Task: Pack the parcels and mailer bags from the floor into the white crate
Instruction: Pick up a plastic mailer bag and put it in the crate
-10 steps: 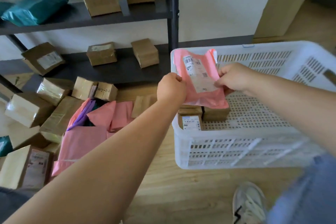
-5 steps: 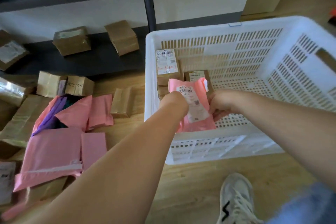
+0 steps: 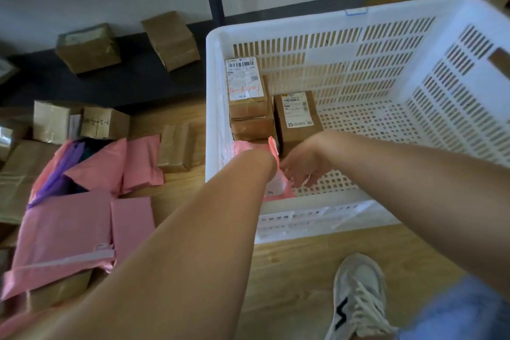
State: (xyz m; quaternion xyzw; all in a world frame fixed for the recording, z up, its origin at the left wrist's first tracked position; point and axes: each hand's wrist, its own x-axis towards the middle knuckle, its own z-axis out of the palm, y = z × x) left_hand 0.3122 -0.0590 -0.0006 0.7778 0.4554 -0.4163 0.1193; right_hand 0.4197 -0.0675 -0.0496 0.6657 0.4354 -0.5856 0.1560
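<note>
Fingers (image 3: 289, 167) beside labelled pink mailer (image 3: 284, 193).

White sneaker (image 3: 358, 295) with black mark, blue denim (image 3: 458, 312)

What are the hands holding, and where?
A pink mailer bag. The right hand touches its right edge, fingers loose; the left hand is mostly hidden, grip unclear.

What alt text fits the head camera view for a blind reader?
A person's left hand and right hand are inside a white crate, at a pink mailer bag beside stacked brown parcels. More pink bags and parcels lie on the wooden floor.
</note>
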